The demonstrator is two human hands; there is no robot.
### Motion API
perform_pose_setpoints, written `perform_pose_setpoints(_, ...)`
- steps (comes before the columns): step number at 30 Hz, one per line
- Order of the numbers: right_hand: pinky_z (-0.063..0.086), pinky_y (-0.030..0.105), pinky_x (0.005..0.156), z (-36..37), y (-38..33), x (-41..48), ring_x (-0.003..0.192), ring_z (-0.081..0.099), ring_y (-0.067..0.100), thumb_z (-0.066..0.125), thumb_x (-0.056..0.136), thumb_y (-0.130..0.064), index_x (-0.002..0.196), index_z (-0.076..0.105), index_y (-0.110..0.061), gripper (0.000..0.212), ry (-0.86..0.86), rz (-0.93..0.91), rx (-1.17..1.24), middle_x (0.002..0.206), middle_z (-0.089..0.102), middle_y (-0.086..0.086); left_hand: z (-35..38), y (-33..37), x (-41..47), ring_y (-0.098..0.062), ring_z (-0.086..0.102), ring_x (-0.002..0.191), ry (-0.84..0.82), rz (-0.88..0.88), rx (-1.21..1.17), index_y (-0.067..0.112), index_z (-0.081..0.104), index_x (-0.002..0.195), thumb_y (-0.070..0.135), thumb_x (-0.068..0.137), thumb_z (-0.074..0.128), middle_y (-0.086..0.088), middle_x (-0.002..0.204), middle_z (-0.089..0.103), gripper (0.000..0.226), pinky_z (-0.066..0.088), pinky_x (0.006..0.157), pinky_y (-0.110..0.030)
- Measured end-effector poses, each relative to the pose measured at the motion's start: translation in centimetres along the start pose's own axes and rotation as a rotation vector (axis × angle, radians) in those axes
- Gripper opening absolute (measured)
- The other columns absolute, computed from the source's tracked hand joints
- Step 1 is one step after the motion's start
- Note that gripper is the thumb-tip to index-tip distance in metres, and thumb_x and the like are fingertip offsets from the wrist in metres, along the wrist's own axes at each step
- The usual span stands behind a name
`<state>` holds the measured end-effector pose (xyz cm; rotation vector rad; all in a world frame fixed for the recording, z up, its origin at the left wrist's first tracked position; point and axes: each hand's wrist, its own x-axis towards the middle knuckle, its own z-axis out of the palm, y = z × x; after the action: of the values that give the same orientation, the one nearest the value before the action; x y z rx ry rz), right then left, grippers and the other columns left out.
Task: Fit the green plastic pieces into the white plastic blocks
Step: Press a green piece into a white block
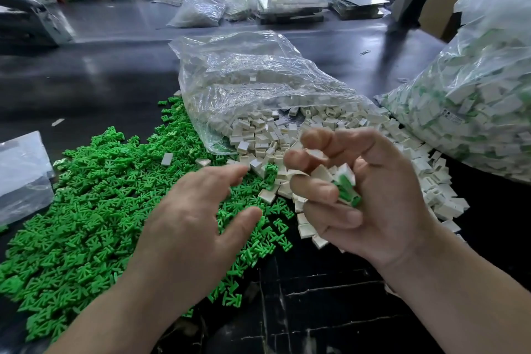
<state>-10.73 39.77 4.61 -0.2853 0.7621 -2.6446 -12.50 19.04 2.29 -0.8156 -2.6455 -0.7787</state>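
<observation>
The right hand [359, 201] curls its fingers [316, 191] around some filled blocks [344, 185]. The left hand [195, 215], fingers apart, hovers above the green pieces [86, 204] at near left; it should pinch just one piece.

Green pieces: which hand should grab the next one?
Probably the left hand. It hovers open right over the green pieces, while the right hand is full, curled around white blocks.

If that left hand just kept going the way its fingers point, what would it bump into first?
Probably the loose white blocks spilling from the clear bag; the left hand hovers over green pieces, height unclear.
</observation>
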Motion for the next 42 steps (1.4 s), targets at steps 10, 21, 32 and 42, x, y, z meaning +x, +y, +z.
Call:
perform_pose_setpoints(10, 0.032, 0.017, 0.031, -0.4, 0.9, 0.1, 0.046, 0.049, 0.01, 0.067, 0.084, -0.018, 0.085, 0.071, -0.013, 0.006, 0.334, 0.029, -0.464, 0.071, 0.058, 0.005, 1.5, 0.0, 1.1, -0.022, 0.057, 0.106, -0.237, 0.196, 0.357, 0.031, 0.068, 0.116, 0.044, 0.094, 0.042, 0.01, 0.12, 0.066, 0.036, 0.044, 0.081, -0.044)
perform_pose_setpoints(21, 0.032, 0.018, 0.033, -0.4, 1.3, 0.1, 0.047, 0.047, 0.013, 0.065, 0.093, -0.012, 0.093, 0.063, -0.008, 0.005, 0.422, 0.022, -0.607, 0.07, 0.058, 0.006, 2.0, 0.6, 1.2, -0.02, 0.055, 0.101, -0.248, 0.193, 0.335, 0.034, 0.067, 0.115, 0.045, 0.094, 0.046, 0.013, 0.116, 0.066, 0.032, 0.038, 0.078, -0.039)
perform_pose_setpoints(32, 0.032, 0.019, 0.035, -0.4, 1.9, 0.3, 0.046, 0.047, 0.014, 0.063, 0.095, -0.01, 0.089, 0.067, -0.008, 0.008, 0.444, 0.039, -0.728, 0.069, 0.058, 0.005, 2.8, 1.0, 1.2, -0.018, 0.056, 0.084, -0.114, 0.15, 0.234, 0.028, 0.068, 0.085, 0.041, 0.088, 0.057, 0.012, 0.086, 0.065, 0.018, 0.038, 0.079, -0.04)
perform_pose_setpoints(42, 0.032, 0.02, 0.035, -0.3, 1.8, 0.3, 0.047, 0.048, 0.013, 0.064, 0.094, -0.011, 0.088, 0.069, -0.011, 0.008, 0.466, 0.057, -0.756, 0.069, 0.059, 0.004, 2.8, 1.0, 1.1, -0.019, 0.052, 0.079, -0.108, 0.17, 0.203, 0.027, 0.068, 0.087, 0.035, 0.09, 0.056, 0.008, 0.082, 0.059, 0.015, 0.039, 0.075, -0.041)
